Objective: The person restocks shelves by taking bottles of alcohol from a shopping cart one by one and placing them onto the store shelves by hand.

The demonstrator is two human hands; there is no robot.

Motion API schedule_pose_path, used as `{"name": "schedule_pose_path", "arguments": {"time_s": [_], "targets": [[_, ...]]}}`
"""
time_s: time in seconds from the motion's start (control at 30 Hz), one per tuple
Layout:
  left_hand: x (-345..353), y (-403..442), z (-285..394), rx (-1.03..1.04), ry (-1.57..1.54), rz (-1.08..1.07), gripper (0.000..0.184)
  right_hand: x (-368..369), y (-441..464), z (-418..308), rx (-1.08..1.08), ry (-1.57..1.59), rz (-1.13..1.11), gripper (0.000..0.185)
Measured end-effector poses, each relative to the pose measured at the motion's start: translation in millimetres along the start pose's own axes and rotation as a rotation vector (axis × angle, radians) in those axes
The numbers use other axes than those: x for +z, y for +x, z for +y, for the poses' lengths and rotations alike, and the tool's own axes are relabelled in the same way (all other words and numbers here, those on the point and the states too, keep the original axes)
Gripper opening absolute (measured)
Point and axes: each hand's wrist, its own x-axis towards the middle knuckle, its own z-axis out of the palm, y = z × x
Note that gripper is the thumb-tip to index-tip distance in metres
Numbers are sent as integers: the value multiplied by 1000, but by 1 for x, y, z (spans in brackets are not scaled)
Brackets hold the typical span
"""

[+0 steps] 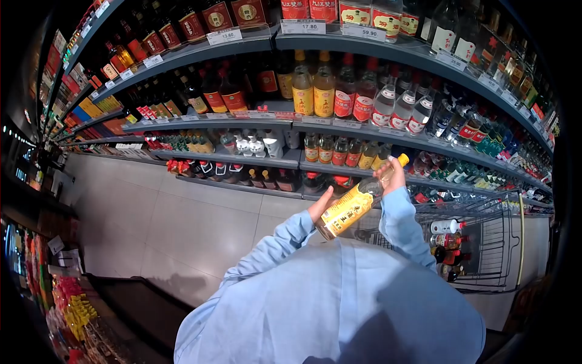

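Note:
A clear glass bottle with a yellow label (347,210) and a yellow cap lies tilted in front of my body, its neck pointing up and to the right. My right hand (394,176) is wrapped round the neck, just below the cap. Beside the lower part of the bottle is my left hand (319,205), its fingers mostly hidden behind the glass and its thumb raised. Similar yellow-labelled bottles (324,94) stand upright on the middle shelf ahead.
A wire shopping cart (520,242) holding several bottles stands to the right. Shelves (242,121) of bottles with price tags curve across the front. Colourful packages (76,312) are at the lower left, beside the tiled floor (182,233).

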Motion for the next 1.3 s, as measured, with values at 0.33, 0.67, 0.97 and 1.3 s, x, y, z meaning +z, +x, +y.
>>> {"name": "schedule_pose_path", "arguments": {"time_s": [0.33, 0.67, 0.97, 1.3], "targets": [[-5, -17, -4, 40, -7, 58, 85, 10, 2, 19, 67, 17, -14, 20], [-9, -30, -4, 19, -39, 5, 77, 15, -12, 25, 55, -5, 47, 20], [-32, -57, 17, 229, 279, -272, 68, 86, -71, 18, -195, -93, -164, 13], [-87, -70, 52, 447, 507, -343, 46, 149, -137, 51, -490, -259, -332, 5]]}}
